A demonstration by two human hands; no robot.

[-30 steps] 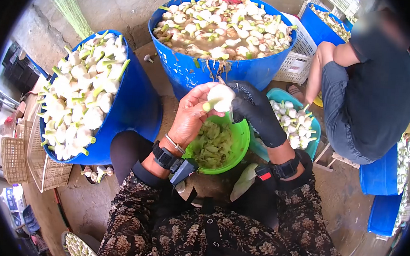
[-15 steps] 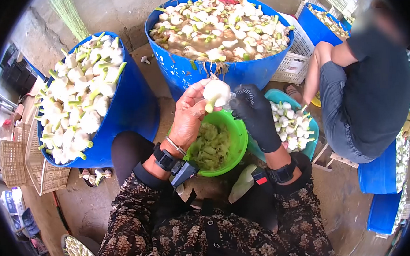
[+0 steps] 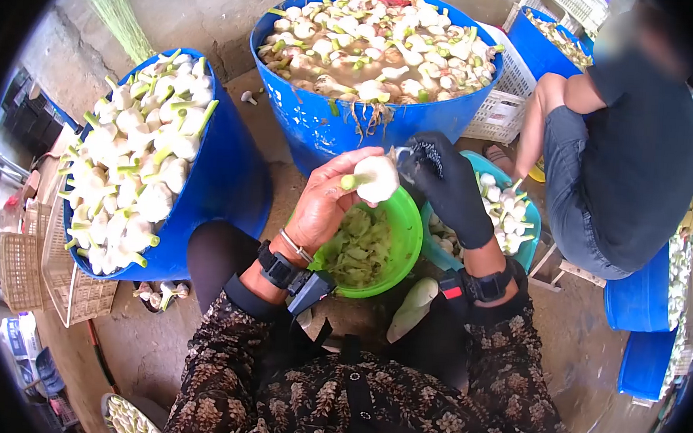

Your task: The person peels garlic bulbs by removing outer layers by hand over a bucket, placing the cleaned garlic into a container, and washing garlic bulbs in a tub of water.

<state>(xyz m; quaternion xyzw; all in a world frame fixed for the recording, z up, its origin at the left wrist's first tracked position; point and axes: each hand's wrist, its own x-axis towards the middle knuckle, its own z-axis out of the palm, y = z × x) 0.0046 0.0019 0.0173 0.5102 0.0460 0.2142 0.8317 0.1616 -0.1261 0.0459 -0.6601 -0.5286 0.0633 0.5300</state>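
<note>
Left hand (image 3: 323,203), bare, grips one garlic bulb (image 3: 378,180) above the far rim of the green bowl (image 3: 409,236). Delta vs half a second ago: stem now points left, was pointing down toward the bowl; bulb sits slightly lower. Right hand (image 3: 447,187), black glove, has shifted right; fingers curled, just beyond the bowl's right side. Something pale at its fingertips, too small to ID; can't tell if it's pinched, or if the glove touches the bulb. Unchanged: pale-green scraps (image 3: 356,253) in the bowl, basin (image 3: 531,240) of bulbs to its right, left tub (image 3: 229,185) to its left, big tub (image 3: 320,127) beyond it, co-worker (image 3: 636,155) seated past the basin.
</note>
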